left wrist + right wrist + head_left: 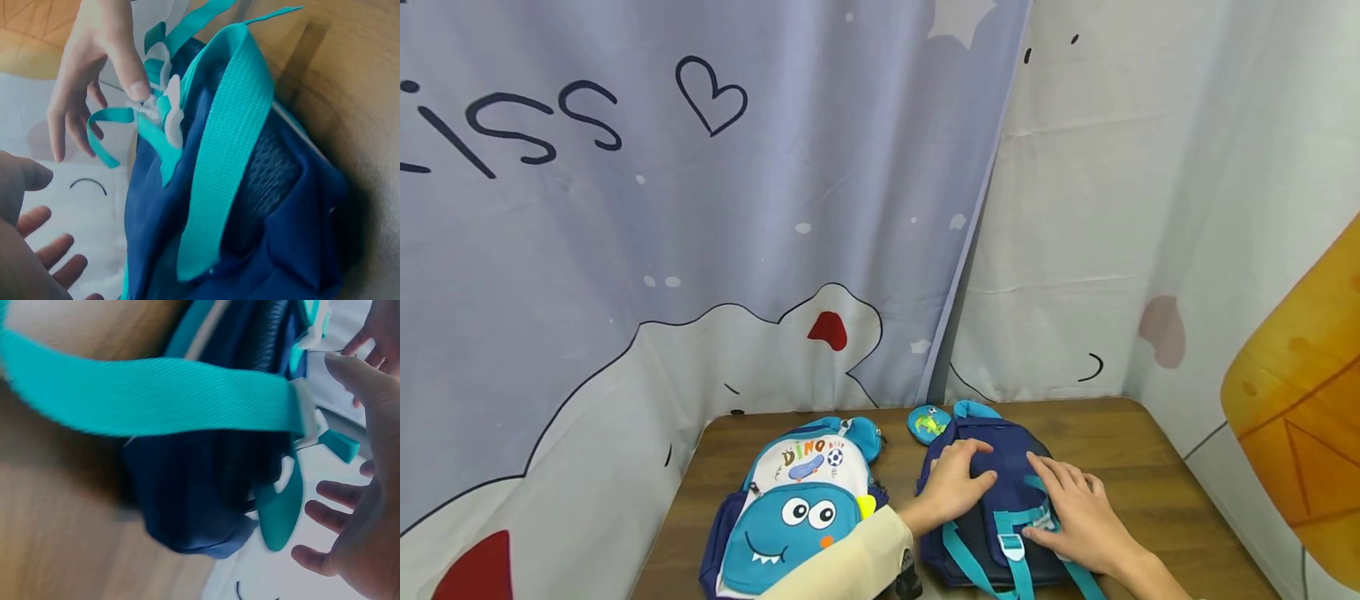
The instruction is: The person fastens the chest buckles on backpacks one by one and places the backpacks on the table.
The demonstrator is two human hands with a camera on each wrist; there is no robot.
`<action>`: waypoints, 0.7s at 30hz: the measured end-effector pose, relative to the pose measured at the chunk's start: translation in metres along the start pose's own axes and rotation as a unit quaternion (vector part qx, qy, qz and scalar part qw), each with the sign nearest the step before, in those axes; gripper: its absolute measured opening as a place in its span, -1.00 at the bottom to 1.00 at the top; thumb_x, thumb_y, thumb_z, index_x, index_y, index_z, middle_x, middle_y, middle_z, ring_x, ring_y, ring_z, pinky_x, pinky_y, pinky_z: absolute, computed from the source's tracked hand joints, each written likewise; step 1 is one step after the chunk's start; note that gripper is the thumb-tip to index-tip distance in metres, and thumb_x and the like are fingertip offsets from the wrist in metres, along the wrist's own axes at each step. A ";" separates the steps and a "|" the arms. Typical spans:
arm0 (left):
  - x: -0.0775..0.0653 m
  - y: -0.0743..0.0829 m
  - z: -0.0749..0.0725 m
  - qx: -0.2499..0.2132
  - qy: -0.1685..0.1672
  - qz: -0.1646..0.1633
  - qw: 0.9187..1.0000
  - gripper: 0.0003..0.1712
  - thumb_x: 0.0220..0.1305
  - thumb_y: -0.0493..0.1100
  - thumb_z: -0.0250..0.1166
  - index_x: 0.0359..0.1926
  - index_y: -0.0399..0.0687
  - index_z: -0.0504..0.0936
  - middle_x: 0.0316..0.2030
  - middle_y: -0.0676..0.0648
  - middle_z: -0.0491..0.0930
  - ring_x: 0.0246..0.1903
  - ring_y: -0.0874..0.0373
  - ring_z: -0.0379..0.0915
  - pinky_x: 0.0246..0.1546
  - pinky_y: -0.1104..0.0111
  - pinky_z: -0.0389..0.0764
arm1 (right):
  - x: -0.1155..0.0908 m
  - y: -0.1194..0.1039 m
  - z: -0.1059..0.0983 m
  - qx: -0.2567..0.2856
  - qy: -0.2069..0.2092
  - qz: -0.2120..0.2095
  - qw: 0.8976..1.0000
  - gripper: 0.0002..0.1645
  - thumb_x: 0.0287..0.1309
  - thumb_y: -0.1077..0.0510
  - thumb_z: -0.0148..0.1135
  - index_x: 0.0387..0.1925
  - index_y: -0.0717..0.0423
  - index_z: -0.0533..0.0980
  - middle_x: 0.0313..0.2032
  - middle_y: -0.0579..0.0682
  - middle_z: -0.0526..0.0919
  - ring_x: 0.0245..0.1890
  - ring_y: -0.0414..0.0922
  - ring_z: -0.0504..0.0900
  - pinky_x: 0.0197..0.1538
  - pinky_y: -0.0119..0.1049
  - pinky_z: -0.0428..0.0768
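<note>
A navy backpack lies on the table with its strap side up. Over its upper back hovers my left hand, fingers spread, holding nothing. By the bag's right side is my right hand, its fingers loosely extended. In the left wrist view my right thumb appears to be at a white buckle; whether it touches is unclear. Teal straps loop over the bag, and another white buckle sits on one. A round dinosaur tag lies beside the bag's top.
A second backpack, blue and white with a cartoon dinosaur face, lies to the left, partly behind my left sleeve. The wooden table ends at printed curtains at the back and sides.
</note>
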State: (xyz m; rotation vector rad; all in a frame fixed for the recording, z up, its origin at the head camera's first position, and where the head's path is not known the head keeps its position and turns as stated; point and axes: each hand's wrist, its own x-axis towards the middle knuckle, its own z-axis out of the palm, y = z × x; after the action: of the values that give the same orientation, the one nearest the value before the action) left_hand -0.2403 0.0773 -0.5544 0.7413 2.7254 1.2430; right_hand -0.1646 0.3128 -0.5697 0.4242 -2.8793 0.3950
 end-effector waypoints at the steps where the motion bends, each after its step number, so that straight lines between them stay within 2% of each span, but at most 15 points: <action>1: -0.001 0.001 0.002 0.001 -0.002 0.007 1.000 -0.56 0.45 0.04 0.34 0.29 0.12 0.64 0.25 0.05 0.63 0.29 0.04 0.48 0.24 -0.04 0.40 | -0.003 0.003 0.001 0.005 -0.004 0.005 1.000 0.34 -0.01 -0.37 0.61 0.66 -0.07 0.14 0.43 0.15 0.45 0.38 0.23 0.42 0.21 0.47 0.31; 6: -0.006 0.005 0.013 0.015 -0.027 0.030 0.999 -0.54 0.43 0.05 0.37 0.30 0.22 0.61 0.24 0.14 0.61 0.28 0.17 0.46 0.25 0.08 0.40 | -0.012 0.016 0.006 0.006 -0.008 0.022 1.000 0.42 -0.06 -0.44 0.60 0.66 0.00 0.11 0.44 0.21 0.44 0.36 0.27 0.44 0.18 0.48 0.31; 11: -0.007 0.009 0.022 0.034 -0.041 0.060 0.997 -0.39 0.40 0.01 0.42 0.42 0.23 0.50 0.29 0.12 0.58 0.29 0.19 0.44 0.22 0.14 0.44 | -0.015 0.023 0.010 0.003 -0.009 0.038 0.999 0.38 -0.08 -0.48 0.57 0.60 0.10 0.21 0.41 0.26 0.45 0.33 0.31 0.46 0.15 0.51 0.32; 14: -0.008 0.012 0.025 0.049 -0.060 0.086 0.993 -0.41 0.43 0.00 0.40 0.43 0.31 0.51 0.31 0.13 0.54 0.28 0.19 0.42 0.17 0.18 0.46 | -0.016 0.026 0.014 0.002 -0.021 0.051 0.998 0.34 -0.05 -0.56 0.50 0.55 0.15 0.31 0.41 0.27 0.44 0.32 0.31 0.45 0.12 0.51 0.34; 18: -0.007 0.016 0.027 0.103 -0.102 0.136 0.980 -0.50 0.50 0.04 0.34 0.40 0.41 0.57 0.36 0.10 0.49 0.28 0.18 0.40 0.15 0.22 0.46 | -0.019 0.030 0.020 0.000 -0.035 0.066 0.997 0.32 -0.05 -0.63 0.42 0.49 0.18 0.41 0.41 0.26 0.44 0.31 0.31 0.45 0.08 0.48 0.36; 21: -0.003 0.022 0.028 0.166 -0.128 0.179 0.961 -0.52 0.54 0.09 0.27 0.41 0.46 0.55 0.43 0.07 0.44 0.34 0.16 0.37 0.22 0.19 0.46 | -0.021 0.033 0.023 0.004 -0.035 0.071 0.997 0.29 -0.04 -0.64 0.41 0.47 0.17 0.44 0.41 0.27 0.45 0.31 0.32 0.45 0.07 0.48 0.36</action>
State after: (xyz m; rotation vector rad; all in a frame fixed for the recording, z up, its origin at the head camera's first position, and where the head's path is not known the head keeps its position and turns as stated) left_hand -0.2220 0.1074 -0.5582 1.3747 2.6815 0.6623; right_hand -0.1587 0.3417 -0.6039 0.2382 -2.9877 0.4225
